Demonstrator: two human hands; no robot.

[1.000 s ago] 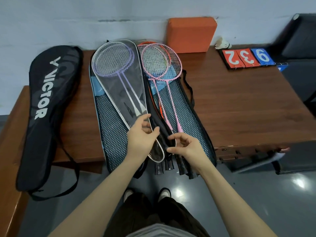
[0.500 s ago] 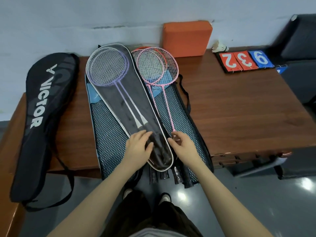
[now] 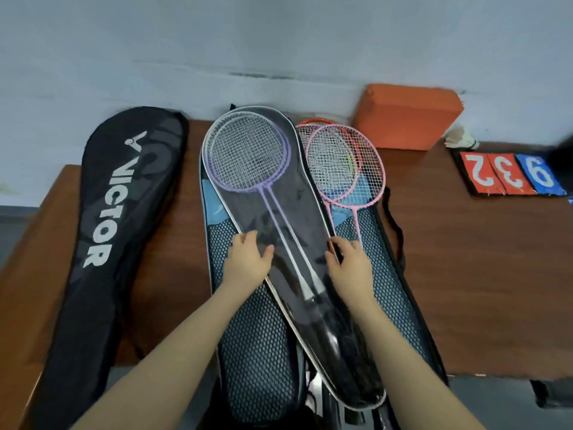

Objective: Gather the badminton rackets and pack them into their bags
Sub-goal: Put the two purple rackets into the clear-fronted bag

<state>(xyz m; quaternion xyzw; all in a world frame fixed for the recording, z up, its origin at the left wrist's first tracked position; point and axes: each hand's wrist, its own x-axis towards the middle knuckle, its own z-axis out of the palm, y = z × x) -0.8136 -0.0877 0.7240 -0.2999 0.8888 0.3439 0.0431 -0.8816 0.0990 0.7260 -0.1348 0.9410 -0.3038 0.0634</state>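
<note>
The black racket bag (image 3: 102, 243) lying at the left of the tabletop (image 3: 465, 274) carries the brand name "VICTOR" in large white capitals running along its length, with the white Victor logo mark just above the first letter. At the far right of the tabletop lies a row of score cards (image 3: 511, 173): two red cards with white digits reading "2" and "3", and a blue card beside them whose white digit reads as "9" or "6", seen turned from here. No other writing can be read.
</note>
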